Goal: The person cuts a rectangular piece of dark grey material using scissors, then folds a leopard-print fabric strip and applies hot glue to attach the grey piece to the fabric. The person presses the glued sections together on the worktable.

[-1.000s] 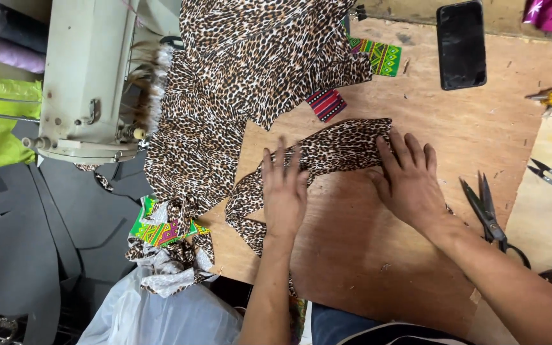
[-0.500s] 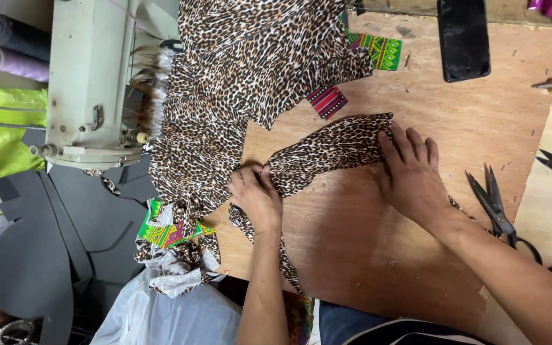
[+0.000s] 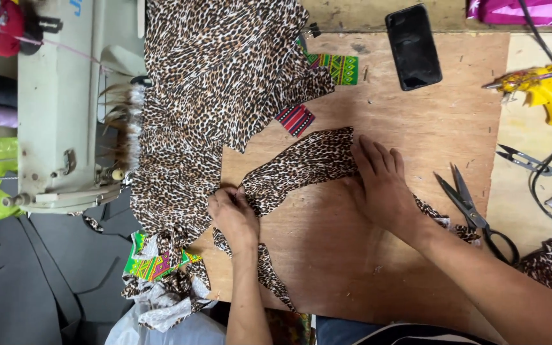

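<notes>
Left hand (image 3: 232,214) pinches leopard strip (image 3: 301,165) end on plywood table (image 3: 378,268); right hand (image 3: 381,185) flat, fingers spread, pressing it. Big leopard fabric (image 3: 218,76) crowds left; scissors (image 3: 471,211), phone (image 3: 413,46) well apart

The fingertips of the left hand (image 3: 232,214) are tucked into the leopard-print strip (image 3: 301,167), so the grip cannot be judged. Part of that strip is covered by the right hand (image 3: 381,188) and forearm. The large leopard-print fabric (image 3: 218,76) is cut off by the top edge, as are the sewing machine (image 3: 59,115) and the pink bag (image 3: 531,11). The scissors' handles (image 3: 503,246) are partly hidden by the forearm. The black cable (image 3: 544,185) is lost at the right edge.
</notes>
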